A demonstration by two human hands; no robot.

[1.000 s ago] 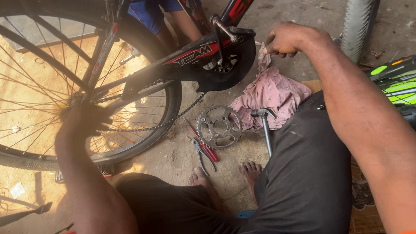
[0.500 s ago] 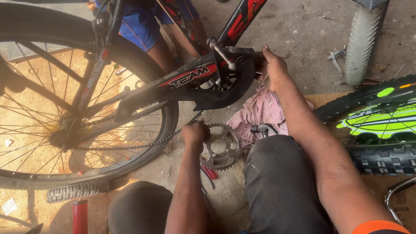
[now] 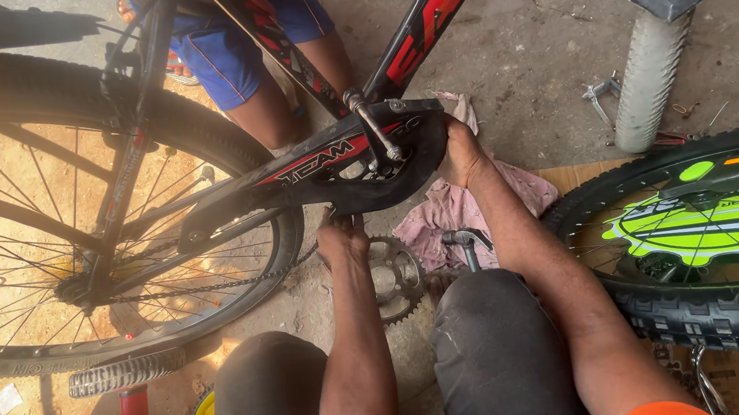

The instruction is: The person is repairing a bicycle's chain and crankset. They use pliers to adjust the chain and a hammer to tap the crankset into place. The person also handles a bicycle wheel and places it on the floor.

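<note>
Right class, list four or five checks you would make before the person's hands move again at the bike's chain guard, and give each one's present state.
1. Right hand gripping the black chain guard at its end: ok.
2. Left hand under the guard's lower edge: ok.
3. Chain seated on its teeth: cannot tell.
4. Loose chainring lying on the ground beside the left hand: ok.
5. Hammer on the pink cloth, near the right forearm: ok.
</note>
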